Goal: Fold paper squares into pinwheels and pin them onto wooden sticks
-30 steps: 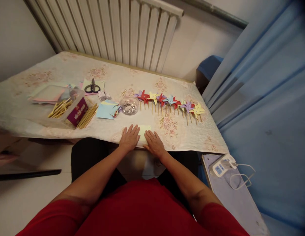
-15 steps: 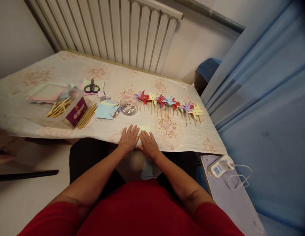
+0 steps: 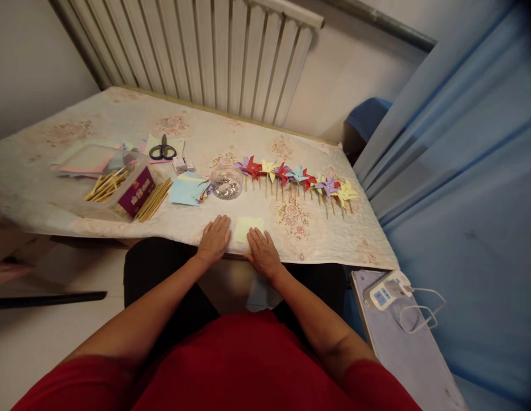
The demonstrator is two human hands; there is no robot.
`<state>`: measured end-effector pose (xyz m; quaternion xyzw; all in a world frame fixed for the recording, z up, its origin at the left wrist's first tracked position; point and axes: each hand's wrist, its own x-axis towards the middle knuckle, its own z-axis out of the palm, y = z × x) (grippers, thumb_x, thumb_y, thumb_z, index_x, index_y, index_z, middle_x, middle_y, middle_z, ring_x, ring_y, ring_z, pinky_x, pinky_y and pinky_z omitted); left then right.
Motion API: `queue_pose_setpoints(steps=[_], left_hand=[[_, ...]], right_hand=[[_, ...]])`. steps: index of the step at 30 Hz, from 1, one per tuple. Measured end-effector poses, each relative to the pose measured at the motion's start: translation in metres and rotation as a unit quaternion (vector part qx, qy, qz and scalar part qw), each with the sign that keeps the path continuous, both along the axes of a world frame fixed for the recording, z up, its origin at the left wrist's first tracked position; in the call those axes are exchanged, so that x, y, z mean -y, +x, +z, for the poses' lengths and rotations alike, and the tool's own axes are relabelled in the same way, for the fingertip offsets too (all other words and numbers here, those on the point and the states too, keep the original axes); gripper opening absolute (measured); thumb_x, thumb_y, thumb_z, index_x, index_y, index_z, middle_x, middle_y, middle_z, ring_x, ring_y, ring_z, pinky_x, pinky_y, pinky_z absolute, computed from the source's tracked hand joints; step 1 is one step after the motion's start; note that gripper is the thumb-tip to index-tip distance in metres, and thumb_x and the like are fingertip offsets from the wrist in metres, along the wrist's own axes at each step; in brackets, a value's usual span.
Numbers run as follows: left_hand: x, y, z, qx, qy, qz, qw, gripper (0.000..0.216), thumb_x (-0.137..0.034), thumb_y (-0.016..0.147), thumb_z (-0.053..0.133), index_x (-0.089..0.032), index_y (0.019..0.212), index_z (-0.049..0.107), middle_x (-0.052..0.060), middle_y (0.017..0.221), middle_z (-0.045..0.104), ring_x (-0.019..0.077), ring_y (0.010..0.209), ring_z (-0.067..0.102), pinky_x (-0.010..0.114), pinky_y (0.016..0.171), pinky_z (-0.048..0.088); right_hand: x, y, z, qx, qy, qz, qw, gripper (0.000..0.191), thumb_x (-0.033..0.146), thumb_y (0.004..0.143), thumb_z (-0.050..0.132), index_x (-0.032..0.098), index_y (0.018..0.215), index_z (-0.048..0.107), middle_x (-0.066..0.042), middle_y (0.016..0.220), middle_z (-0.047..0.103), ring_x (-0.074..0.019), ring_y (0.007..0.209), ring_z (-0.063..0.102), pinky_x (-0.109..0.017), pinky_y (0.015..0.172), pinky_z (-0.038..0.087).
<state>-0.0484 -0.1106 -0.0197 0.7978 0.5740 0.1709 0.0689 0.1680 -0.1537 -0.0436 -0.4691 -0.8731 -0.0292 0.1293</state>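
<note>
A square of pale yellow-green paper [image 3: 245,228] lies flat near the table's front edge. My right hand [image 3: 262,250] rests with its fingers stretched out over the paper's lower right part. To the left of the sheet, my left hand [image 3: 215,237] lies flat on the cloth, apart from the paper and holding nothing. Beyond the hands stands a round clear container [image 3: 226,184] of small shiny pieces. Light blue paper squares [image 3: 188,191] are stacked beside it, with others partly showing beneath. Several paper pinwheels on sticks [image 3: 298,174] form a row to the right.
A clear plastic box [image 3: 120,202] holds wooden sticks, with a bundle of sticks [image 3: 154,200] along its side. Black scissors [image 3: 163,149] lie on paper behind, near small white boxes [image 3: 182,164]. A white power strip [image 3: 387,291] sits on a lower surface at right.
My left hand has slid left off the paper, uncovering most of the square. My right hand stays at its lower right. The view has shifted slightly.
</note>
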Motion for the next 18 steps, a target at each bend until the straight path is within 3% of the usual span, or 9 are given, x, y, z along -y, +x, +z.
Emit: queue_pose_setpoints(steps=[3,6,11,18], left_hand=[[-0.003,0.008,0.007,0.072,0.033,-0.008,0.997,0.054,-0.026,0.099,0.026,-0.010,0.147,0.043,0.016,0.155,0.044,0.0231,0.148,0.032,0.045,0.121,0.030],[-0.006,0.039,0.012,0.141,0.059,-0.048,0.987,0.054,-0.021,0.098,0.024,-0.010,0.148,0.039,0.016,0.155,0.043,0.0214,0.148,0.033,0.045,0.121,0.032],[-0.019,0.092,0.002,0.163,0.047,-0.097,0.981,0.052,-0.019,0.097,0.028,-0.004,0.146,0.041,0.021,0.156,0.040,0.0226,0.148,0.032,0.042,0.121,0.033],[-0.029,0.085,-0.019,0.080,0.025,-0.080,0.993,0.050,-0.019,0.097,0.035,-0.004,0.143,0.046,0.020,0.154,0.043,0.0241,0.146,0.036,0.040,0.120,0.033]], right_hand=[[0.001,-0.001,0.001,-0.004,0.001,0.000,1.000,0.072,0.040,0.095,0.058,0.008,0.153,0.031,-0.021,0.160,0.032,-0.0325,0.151,0.024,-0.058,0.123,0.018],[0.000,0.000,0.000,0.000,0.006,0.001,1.000,0.070,0.039,0.095,0.056,0.007,0.153,0.033,-0.021,0.159,0.033,-0.0325,0.151,0.024,-0.057,0.123,0.017],[-0.001,0.001,-0.003,0.006,0.018,0.005,1.000,0.064,0.039,0.097,0.053,0.003,0.148,0.041,-0.025,0.151,0.044,-0.0352,0.149,0.026,-0.058,0.122,0.018],[-0.001,-0.001,-0.007,-0.003,0.025,0.000,1.000,0.059,0.038,0.098,0.052,0.003,0.145,0.045,-0.025,0.150,0.046,-0.0351,0.147,0.032,-0.058,0.121,0.021]])
